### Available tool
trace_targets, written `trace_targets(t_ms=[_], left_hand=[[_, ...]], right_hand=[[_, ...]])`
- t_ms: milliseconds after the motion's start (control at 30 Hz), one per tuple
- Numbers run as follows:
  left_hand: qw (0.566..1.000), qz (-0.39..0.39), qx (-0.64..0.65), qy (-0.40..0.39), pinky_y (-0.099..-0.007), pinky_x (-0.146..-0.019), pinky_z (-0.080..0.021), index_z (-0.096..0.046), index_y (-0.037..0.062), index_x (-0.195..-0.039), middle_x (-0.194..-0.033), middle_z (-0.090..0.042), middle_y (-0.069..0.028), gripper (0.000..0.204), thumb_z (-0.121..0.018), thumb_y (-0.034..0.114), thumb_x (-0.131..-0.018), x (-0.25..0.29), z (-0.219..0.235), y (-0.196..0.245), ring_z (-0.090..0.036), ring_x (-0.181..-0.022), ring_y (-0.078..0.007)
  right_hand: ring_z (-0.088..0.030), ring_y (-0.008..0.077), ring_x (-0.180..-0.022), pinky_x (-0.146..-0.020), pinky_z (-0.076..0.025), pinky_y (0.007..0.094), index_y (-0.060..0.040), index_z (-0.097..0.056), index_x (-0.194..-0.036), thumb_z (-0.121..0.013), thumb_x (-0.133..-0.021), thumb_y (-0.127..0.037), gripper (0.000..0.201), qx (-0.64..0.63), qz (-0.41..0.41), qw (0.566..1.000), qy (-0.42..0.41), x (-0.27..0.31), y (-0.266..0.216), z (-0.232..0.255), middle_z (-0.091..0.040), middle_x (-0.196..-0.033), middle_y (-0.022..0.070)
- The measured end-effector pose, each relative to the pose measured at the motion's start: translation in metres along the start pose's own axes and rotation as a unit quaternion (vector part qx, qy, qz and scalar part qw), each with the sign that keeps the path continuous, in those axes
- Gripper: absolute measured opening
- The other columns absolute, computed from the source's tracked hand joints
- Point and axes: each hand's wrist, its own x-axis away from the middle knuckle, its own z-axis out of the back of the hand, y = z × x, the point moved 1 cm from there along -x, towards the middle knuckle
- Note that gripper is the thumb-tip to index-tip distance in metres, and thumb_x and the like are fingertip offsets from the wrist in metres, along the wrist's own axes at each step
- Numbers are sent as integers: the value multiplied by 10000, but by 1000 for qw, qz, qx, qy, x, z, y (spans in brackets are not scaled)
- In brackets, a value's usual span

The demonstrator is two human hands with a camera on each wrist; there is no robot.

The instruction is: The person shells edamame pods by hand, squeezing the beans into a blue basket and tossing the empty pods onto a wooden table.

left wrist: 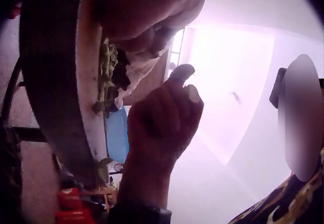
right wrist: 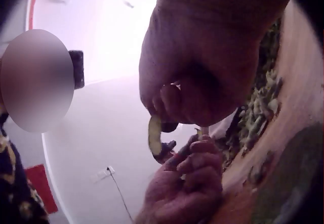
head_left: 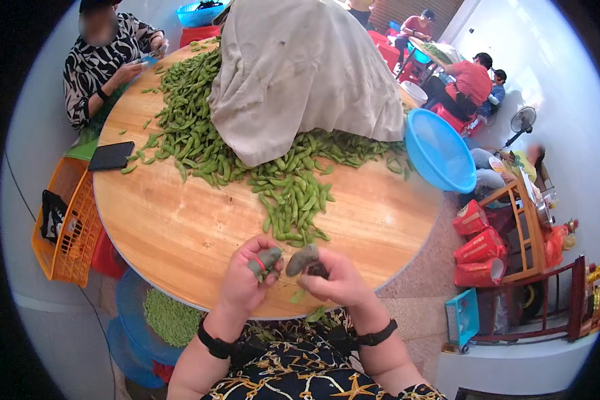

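Near the front edge of the round wooden table (head_left: 147,220), two hands work close together. The left hand (head_left: 241,280) has a grey-green cover with a red band on a digit and grips a green soybean pod (head_left: 271,275), mostly hidden by its fingers. Just apart to its right, the right hand (head_left: 340,277) has curled fingers and a dark grey cover (head_left: 303,260) on a fingertip; I cannot tell whether it pinches anything. Beyond both hands lies a spread of green soybean pods (head_left: 293,200). In the right wrist view, the left hand (right wrist: 190,183) shows below the right hand (right wrist: 202,67).
A grey cloth (head_left: 307,73) drapes over the pod heap. A phone (head_left: 111,156) and a blue basket (head_left: 440,150) sit at the table's sides. Shelled beans (head_left: 173,319) fill a blue basin (head_left: 130,300) at lower left, near an orange crate (head_left: 77,247). Another person (head_left: 110,57) sits across.
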Motion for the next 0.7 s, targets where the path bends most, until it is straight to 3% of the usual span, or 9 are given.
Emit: trace_targets(t_ms=[67, 133, 300, 400, 433, 467, 533, 567, 700], left_hand=[[997, 34, -31, -54, -163, -468, -355, -528, 67, -913, -722, -534, -12, 79, -530, 56, -835, 1, -2, -2, -473, -564, -59], [995, 28, -75, -52, -163, -477, -353, -522, 67, -911, -715, -530, -7, 74, -523, 52, -839, 3, -5, -6, -462, -561, -53], [978, 20, -198, -55, -175, -514, -374, -508, 59, -911, -730, -538, 3, 76, -526, 44, -839, 5, -8, -10, -469, -586, -48], [942, -54, -326, -48, -218, -570, -424, -513, 38, -907, -757, -566, -16, 102, -562, 56, -819, 3, -11, -12, -522, -641, -82], [906, -103, -408, -50, -243, -603, -438, -524, 24, -910, -774, -580, -38, 131, -584, 53, -797, 6, -17, -7, -545, -671, -112], [860, -150, -486, -51, -269, -636, -452, -534, 10, -913, -790, -595, -61, 161, -606, 50, -774, 7, -20, -5, -568, -701, -142], [845, -180, -502, -41, -282, -649, -454, -546, 3, -915, -798, -599, -83, 174, -613, 47, -760, 6, -16, -11, -575, -716, -164], [829, -209, -519, -30, -296, -662, -455, -558, -3, -918, -806, -602, -106, 189, -619, 44, -746, 6, -14, -12, -583, -730, -187], [827, -192, -529, 9, -324, -680, -461, -565, -8, -939, -836, -602, -149, 227, -602, 9, -715, 10, -17, -13, -594, -770, -258]], right_hand=[[-434, 43, -529, -463, -359, 196, -39, -561, -926, -589, -799, -118, 152, 31, -12, 999, 19, -2, 4, 2, -479, -636, -60], [-455, 71, -529, -479, -388, 229, -25, -575, -876, -603, -806, -137, 134, 129, 40, 983, 123, -9, 17, 5, -514, -636, -45], [-489, 118, -529, -494, -410, 280, 2, -576, -782, -625, -783, -167, 177, 229, 63, 957, 166, -7, 23, 6, -543, -598, 46], [-529, 204, -507, -493, -421, 324, 10, -555, -727, -624, -760, -192, 216, 304, 76, 929, 195, -5, 24, 9, -543, -574, 127], [-549, 260, -503, -494, -426, 348, 11, -541, -707, -622, -748, -207, 236, 338, 69, 915, 207, -4, 24, 10, -542, -575, 168], [-549, 260, -503, -494, -426, 348, 11, -541, -707, -622, -748, -207, 236, 338, 69, 915, 208, -4, 22, 9, -542, -575, 168], [-551, 346, -532, -504, -430, 394, 8, -525, -678, -609, -740, -226, 256, 358, 75, 903, 226, -3, 15, 6, -540, -586, 201], [-551, 346, -532, -504, -430, 394, 8, -525, -678, -609, -740, -226, 256, 357, 75, 903, 226, -4, 14, 5, -540, -586, 201], [-554, 352, -559, -512, -428, 409, 7, -522, -686, -602, -750, -224, 253, 390, 83, 889, 228, -8, 17, 2, -541, -605, 203]])
